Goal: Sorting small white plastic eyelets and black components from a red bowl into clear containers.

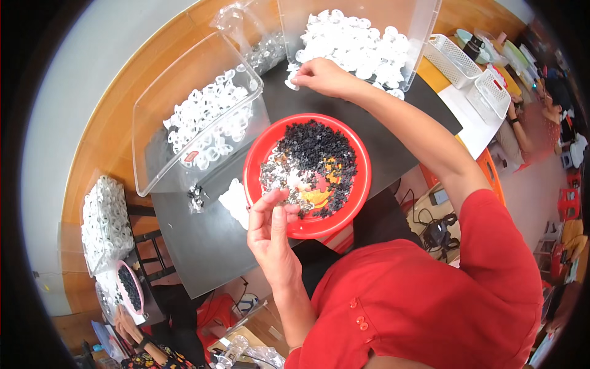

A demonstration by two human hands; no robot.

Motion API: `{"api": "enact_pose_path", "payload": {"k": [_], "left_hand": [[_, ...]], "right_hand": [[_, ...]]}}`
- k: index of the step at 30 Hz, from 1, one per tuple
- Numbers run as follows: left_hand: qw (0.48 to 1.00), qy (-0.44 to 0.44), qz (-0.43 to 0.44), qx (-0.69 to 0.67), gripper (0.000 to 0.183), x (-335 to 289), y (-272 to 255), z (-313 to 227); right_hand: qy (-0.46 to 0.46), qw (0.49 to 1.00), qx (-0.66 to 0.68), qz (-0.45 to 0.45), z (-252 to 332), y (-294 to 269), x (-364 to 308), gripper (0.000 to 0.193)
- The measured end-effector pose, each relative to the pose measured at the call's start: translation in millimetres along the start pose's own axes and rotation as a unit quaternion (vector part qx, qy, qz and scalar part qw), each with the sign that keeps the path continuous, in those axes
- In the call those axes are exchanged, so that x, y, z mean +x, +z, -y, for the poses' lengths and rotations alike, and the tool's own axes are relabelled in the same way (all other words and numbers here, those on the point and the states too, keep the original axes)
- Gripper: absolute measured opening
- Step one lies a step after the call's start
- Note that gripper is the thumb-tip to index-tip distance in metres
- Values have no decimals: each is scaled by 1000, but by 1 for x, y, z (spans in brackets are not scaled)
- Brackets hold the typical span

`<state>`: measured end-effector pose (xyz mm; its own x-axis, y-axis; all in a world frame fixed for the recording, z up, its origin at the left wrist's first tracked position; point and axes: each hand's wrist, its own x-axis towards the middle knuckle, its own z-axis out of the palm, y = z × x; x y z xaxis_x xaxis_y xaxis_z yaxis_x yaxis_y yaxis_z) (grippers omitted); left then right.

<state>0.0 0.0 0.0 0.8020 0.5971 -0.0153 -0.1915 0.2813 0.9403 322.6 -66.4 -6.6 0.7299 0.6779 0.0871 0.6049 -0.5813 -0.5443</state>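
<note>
My right hand [326,77] reaches to the far side of the dark table, beside the clear bin of white pieces. Its thumb and fingers are closed on a white plastic piece [292,78]. My left hand [273,243] is raised at the near left rim of the red round tray [253,212]. Its fingers are curled towards the thumb; whatever they hold is too small to make out. In the tray lie a heap of small black parts [319,144] and many small silvery metal parts [279,172].
At the left stands a clear bin [144,154] of white ring-like pieces; behind my right hand, another clear bin [424,37] holds white round pieces. Small dark parts [196,198] and a white scrap [233,203] lie on the table [196,258]. Another person's hands [126,326] are lower left.
</note>
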Motion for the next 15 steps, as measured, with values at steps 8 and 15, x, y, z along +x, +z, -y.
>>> {"api": "enact_pose_path", "payload": {"k": [8,15], "left_hand": [[997,44,14,54,33,16,34,10],[994,73,76,11,36,25,37,21]], "right_hand": [[109,611,688,377,49,-15,-125,26],[130,514,721,446,59,3,-141,23]]}}
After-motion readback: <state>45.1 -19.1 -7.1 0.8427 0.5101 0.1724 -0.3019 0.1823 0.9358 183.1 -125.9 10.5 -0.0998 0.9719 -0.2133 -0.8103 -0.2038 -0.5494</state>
